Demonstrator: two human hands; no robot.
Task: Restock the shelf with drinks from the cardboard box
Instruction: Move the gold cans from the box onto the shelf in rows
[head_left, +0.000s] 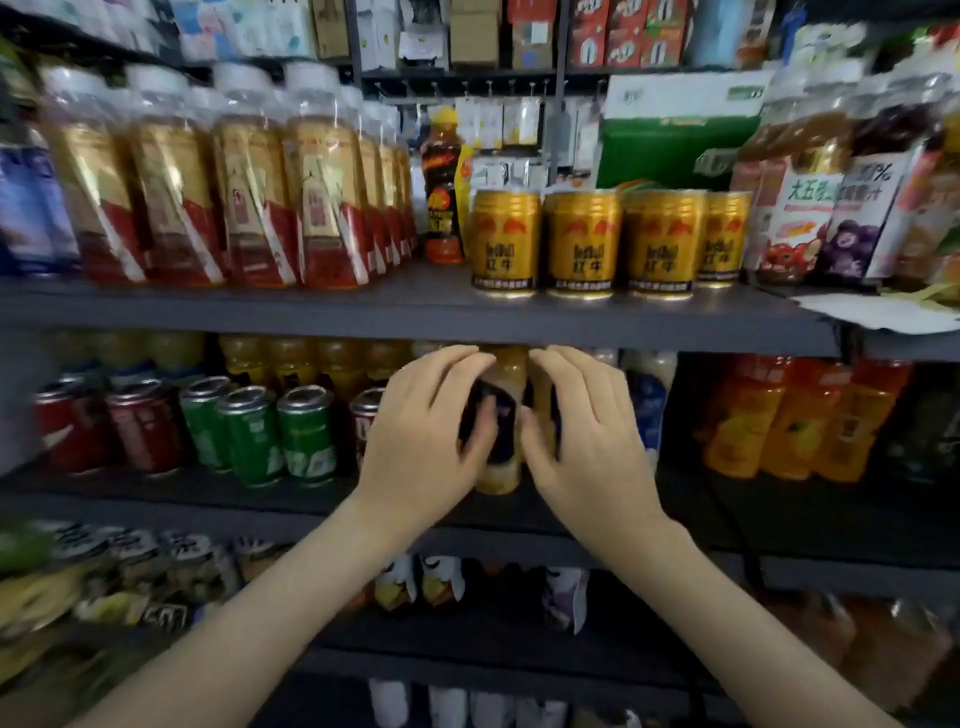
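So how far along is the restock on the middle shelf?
Done: the middle shelf already holds green cans and orange bottles on either side. In hand: the left hand grips a dark-labelled yellow bottle, the right hand a second bottle beside it. Left: unclear; the cardboard box is out of view.

both hands — left hand (421, 441), right hand (587, 441) — grip yellow bottles (503, 415) on the middle shelf (218, 501).
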